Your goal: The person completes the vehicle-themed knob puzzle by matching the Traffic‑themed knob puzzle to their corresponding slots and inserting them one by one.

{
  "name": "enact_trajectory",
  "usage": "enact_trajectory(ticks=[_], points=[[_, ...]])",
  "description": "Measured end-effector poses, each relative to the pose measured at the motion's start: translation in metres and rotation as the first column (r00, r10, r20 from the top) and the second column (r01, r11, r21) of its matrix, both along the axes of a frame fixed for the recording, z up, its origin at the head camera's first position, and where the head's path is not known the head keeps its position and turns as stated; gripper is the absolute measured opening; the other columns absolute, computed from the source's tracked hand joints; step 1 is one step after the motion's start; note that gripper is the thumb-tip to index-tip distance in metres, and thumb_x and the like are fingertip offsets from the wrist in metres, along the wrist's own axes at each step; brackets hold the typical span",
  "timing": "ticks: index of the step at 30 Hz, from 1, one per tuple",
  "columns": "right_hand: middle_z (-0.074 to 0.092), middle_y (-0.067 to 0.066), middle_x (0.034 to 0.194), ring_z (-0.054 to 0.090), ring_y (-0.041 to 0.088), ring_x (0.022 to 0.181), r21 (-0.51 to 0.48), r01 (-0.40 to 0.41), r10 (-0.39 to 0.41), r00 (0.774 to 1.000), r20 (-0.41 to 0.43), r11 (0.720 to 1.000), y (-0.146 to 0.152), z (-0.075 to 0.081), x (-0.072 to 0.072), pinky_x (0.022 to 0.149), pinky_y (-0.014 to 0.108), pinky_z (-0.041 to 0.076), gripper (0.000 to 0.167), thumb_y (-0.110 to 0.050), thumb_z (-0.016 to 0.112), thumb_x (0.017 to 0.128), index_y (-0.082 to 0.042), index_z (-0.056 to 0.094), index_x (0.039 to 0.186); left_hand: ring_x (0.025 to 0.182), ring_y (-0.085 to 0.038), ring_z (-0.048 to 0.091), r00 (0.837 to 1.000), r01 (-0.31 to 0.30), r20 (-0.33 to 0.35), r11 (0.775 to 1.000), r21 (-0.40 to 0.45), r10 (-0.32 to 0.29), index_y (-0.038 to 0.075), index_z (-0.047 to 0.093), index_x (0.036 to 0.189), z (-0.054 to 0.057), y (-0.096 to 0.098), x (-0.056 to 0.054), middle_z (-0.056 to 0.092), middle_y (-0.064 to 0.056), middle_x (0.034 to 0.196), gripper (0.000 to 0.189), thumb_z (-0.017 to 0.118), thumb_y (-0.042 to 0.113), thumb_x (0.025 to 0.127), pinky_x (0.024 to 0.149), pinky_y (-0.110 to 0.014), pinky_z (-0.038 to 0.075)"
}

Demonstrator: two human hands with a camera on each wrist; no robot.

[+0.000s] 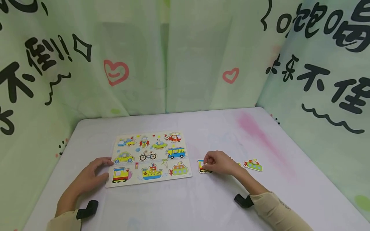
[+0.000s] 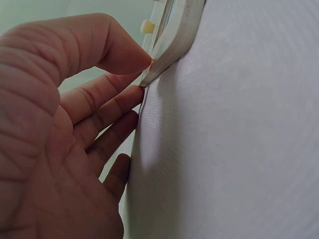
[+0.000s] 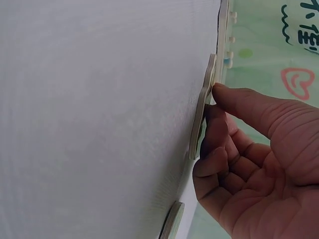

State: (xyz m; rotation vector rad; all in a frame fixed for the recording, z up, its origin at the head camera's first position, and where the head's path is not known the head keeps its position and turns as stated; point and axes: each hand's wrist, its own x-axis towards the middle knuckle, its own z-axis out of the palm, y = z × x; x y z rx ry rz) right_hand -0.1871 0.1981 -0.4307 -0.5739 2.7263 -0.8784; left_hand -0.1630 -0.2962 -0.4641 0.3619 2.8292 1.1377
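Note:
A wooden puzzle board [image 1: 131, 183] with vehicle pictures lies flat on the white table. My left hand [image 1: 88, 178] rests at its left edge, thumb and forefinger spread along it. In the left wrist view, the thumb meets the corner of the board [image 2: 182, 42] and the other fingers extend beside it. Just right of the board, my right hand [image 1: 221, 163] pinches a train puzzle piece [image 1: 200, 166] from above with thumb and forefinger, covering part of it. In the right wrist view this piece [image 3: 202, 109] stays close to the tabletop.
A submarine puzzle piece [image 1: 253, 165] lies right of my right hand. Another piece [image 1: 238, 164] is mostly hidden behind that hand. Green printed curtains [image 1: 190, 64] surround the back and sides of the white table [image 1: 173, 205]. A pink stain [image 1: 254, 128] marks its far right.

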Motion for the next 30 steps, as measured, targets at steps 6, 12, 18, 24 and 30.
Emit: enact_trajectory(ticks=[6, 12, 18, 24, 30], points=[[0.056, -0.006, 0.072, 0.050, 0.007, 0.065, -0.037, -0.010, 0.010, 1.000, -0.011, 0.999, 0.0027, -0.0028, 0.0013, 0.060, 0.021, 0.043, 0.015, -0.019, 0.077, 0.089, -0.009, 0.066, 0.091, 0.140, -0.049, 0.036, 1.000, -0.006, 0.026, 1.000, -0.005, 0.006, 0.005, 0.062, 0.124, 0.0013, 0.0017, 0.0002, 0.049, -0.025, 0.146, 0.037, 0.068, 0.004, 0.087, 0.113, -0.071, 0.028], [0.059, -0.005, 0.072, 0.051, 0.007, 0.065, -0.058, -0.014, 0.014, 1.000, -0.016, 0.998, 0.0049, -0.0017, 0.0015, 0.060, 0.021, 0.044, 0.014, -0.017, 0.076, 0.090, -0.007, 0.067, 0.092, 0.140, -0.049, 0.036, 0.999, -0.003, 0.032, 1.000, 0.001, 0.003, 0.004, 0.062, 0.125, 0.0014, 0.0022, -0.0001, 0.049, -0.026, 0.147, 0.038, 0.067, 0.004, 0.088, 0.113, -0.071, 0.028], [0.058, -0.004, 0.073, 0.051, 0.008, 0.066, -0.046, 0.001, -0.001, 1.000, -0.015, 0.999, 0.0057, -0.0001, -0.0009, 0.060, 0.021, 0.044, 0.014, -0.018, 0.076, 0.090, -0.008, 0.067, 0.092, 0.140, -0.049, 0.036, 0.999, -0.001, 0.035, 1.000, 0.004, 0.001, 0.004, 0.061, 0.125, 0.0029, 0.0037, -0.0030, 0.048, -0.026, 0.147, 0.037, 0.067, 0.004, 0.088, 0.114, -0.071, 0.028], [0.057, -0.004, 0.073, 0.050, 0.010, 0.067, -0.049, 0.014, -0.014, 1.000, 0.000, 0.999, 0.0036, 0.0009, -0.0034, 0.059, 0.022, 0.042, 0.015, -0.018, 0.076, 0.091, -0.008, 0.067, 0.092, 0.141, -0.050, 0.034, 0.999, -0.013, 0.044, 1.000, -0.006, 0.013, 0.004, 0.061, 0.126, 0.0053, 0.0038, -0.0033, 0.047, -0.026, 0.148, 0.038, 0.067, 0.005, 0.089, 0.114, -0.072, 0.028], [0.056, -0.004, 0.073, 0.049, 0.009, 0.066, -0.070, 0.019, -0.019, 1.000, -0.001, 0.997, 0.0004, 0.0009, -0.0024, 0.059, 0.021, 0.041, 0.014, -0.019, 0.076, 0.091, -0.008, 0.067, 0.092, 0.141, -0.050, 0.035, 0.999, -0.012, 0.047, 1.000, -0.010, 0.012, 0.004, 0.061, 0.126, 0.0054, 0.0024, -0.0009, 0.047, -0.026, 0.148, 0.037, 0.065, 0.005, 0.089, 0.114, -0.071, 0.028]])
